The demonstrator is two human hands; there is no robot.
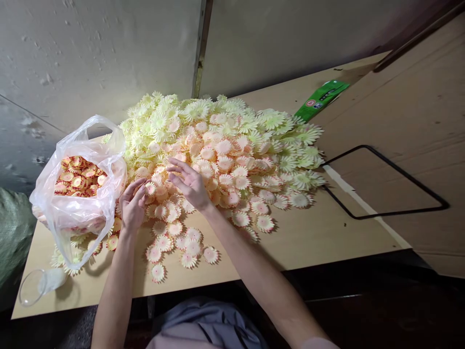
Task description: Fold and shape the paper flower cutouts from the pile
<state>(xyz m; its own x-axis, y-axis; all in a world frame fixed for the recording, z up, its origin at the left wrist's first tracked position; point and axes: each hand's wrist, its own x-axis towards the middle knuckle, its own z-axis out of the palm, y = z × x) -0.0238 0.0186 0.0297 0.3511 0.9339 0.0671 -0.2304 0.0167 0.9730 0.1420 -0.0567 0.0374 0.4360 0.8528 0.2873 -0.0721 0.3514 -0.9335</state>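
A large heap of artificial flower heads (223,148) covers the middle of the table, pale green at the back and pinkish-cream towards the front. My left hand (131,206) is at the heap's left front, its thumb and fingers closed on a small cream flower head (150,188) with reddish petal tips. Just to the right, my right hand (192,186) hovers over the pink part of the heap, fingers stretched and apart, with nothing seen in them. Beside my left hand stands a white plastic bag (76,213), its mouth spread around many small red-and-yellow flower heads (80,177).
A clear cup (32,287) lies on its side at the table's front left corner. At the right are a green packet (321,101), a black wire frame (403,213) and a large cardboard sheet (417,126). A grey wall (145,48) rises behind the table.
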